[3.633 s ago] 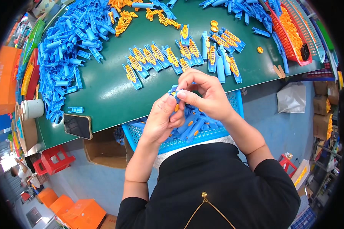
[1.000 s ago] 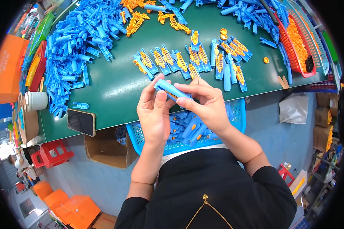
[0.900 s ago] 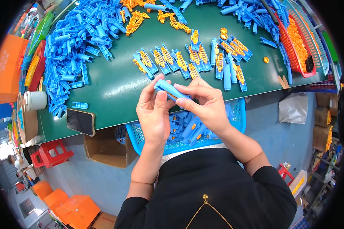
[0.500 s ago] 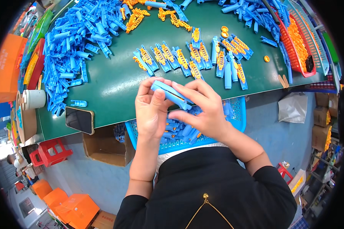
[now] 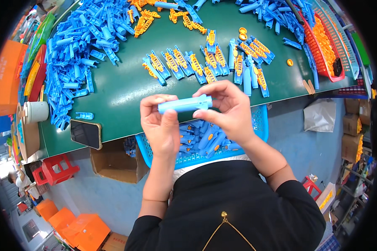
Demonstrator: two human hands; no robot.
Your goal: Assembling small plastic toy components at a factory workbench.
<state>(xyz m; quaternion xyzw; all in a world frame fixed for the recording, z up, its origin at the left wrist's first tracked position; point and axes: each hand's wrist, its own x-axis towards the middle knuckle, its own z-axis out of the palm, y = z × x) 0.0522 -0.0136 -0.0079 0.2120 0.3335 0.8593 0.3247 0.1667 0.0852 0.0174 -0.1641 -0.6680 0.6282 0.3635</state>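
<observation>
Between my two hands, over the table's front edge, lies a light blue plastic tube-shaped casing (image 5: 184, 104), almost level. My left hand (image 5: 160, 121) grips its left end, thumb in front and fingers behind. The notched right end is pinched by the thumb and fingers of my right hand (image 5: 228, 109). Just beyond, several blue half-shells (image 5: 171, 63) with orange ridged inserts lie in a loose row on the green table. Under my hands, a blue basket (image 5: 260, 125) holds many blue casings, some with an orange spot.
A big heap of blue half-shells (image 5: 77, 46) covers the table's left side, with another pile (image 5: 272, 16) at the far right. A red basket (image 5: 322, 46) holds orange parts. A phone (image 5: 86, 134) and a white cup (image 5: 37, 112) sit at the left edge. Below stands an open cardboard box (image 5: 113, 165).
The casing has been turned from a slant showing its open seam to nearly level, with its rounded side showing. My right hand has shifted to its right end.
</observation>
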